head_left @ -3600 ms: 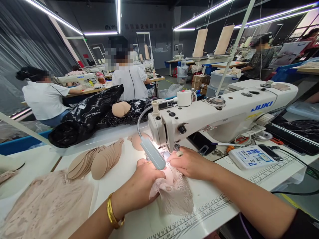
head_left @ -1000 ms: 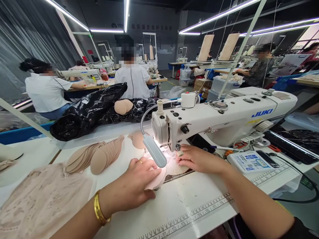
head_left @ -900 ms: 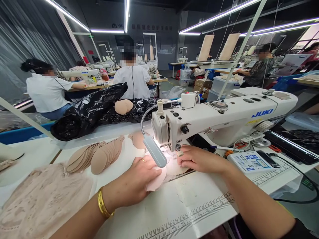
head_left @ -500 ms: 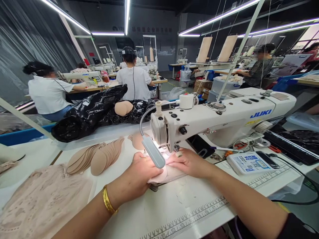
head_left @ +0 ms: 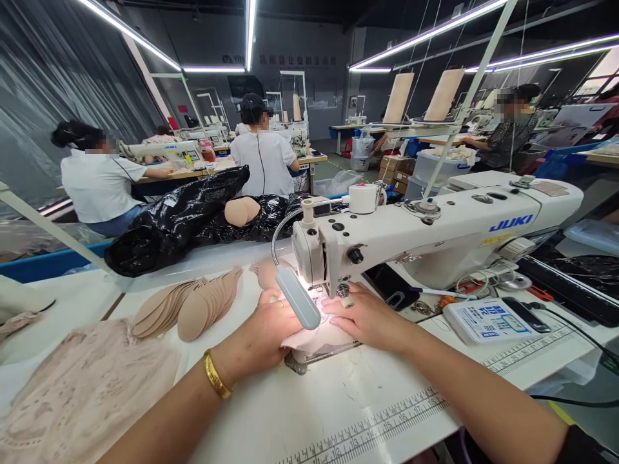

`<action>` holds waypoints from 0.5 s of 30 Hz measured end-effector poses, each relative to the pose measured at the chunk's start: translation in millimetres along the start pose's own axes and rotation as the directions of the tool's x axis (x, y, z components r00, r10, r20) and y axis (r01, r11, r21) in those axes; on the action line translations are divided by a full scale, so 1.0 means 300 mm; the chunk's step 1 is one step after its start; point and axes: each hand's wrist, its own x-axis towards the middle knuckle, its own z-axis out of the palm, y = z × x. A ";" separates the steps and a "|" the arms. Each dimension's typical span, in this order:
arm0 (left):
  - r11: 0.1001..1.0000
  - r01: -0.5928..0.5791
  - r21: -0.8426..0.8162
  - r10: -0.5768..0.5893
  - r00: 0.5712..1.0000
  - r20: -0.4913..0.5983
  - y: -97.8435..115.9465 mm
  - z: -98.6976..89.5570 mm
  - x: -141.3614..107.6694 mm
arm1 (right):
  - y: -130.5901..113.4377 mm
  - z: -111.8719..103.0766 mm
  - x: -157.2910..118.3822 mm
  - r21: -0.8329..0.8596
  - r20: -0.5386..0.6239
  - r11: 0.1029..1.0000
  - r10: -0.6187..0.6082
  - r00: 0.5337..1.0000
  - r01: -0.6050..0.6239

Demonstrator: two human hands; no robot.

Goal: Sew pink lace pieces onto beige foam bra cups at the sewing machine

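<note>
A pale pink fabric piece (head_left: 314,341) lies under the head of a white JUKI sewing machine (head_left: 425,238). At its left side my left hand (head_left: 265,328) is closed on the cloth, its fingertips partly hidden behind the grey lamp (head_left: 298,299). My right hand (head_left: 372,319) rests on the right part of the cloth with fingers stretched out flat, close to the needle area. The lamp lights that spot, and the needle itself is hard to make out. Left of my hands are fanned stacks of beige oval pads (head_left: 207,309).
Beige lace fabric (head_left: 91,393) spreads over the table's left. A phone (head_left: 391,287) and a white-and-blue box (head_left: 493,320) lie by the machine. Printed rulers (head_left: 377,422) run along the front. Behind stand black plastic bags (head_left: 178,212); people sit at other machines.
My right hand's fingers have flattened and spread on the fabric. The fabric and my left hand have shifted slightly, uncovering more of the machine's bed edge. The view has turned a little.
</note>
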 end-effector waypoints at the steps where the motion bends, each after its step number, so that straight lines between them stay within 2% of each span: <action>1: 1.000 -0.002 -0.004 0.002 1.000 -0.004 -0.001 0.000 0.000 | 0.000 0.001 0.001 0.002 -0.004 1.000 0.011 1.000 -0.011; 7: 0.999 -0.009 -0.033 0.008 1.000 -0.010 -0.012 0.003 -0.003 | 0.001 0.004 0.008 0.020 0.028 0.998 0.051 0.998 -0.051; 15: 0.998 -0.059 0.007 0.059 0.998 -0.022 -0.040 0.005 0.000 | 0.001 0.004 0.007 0.024 -0.005 1.000 0.008 1.000 -0.008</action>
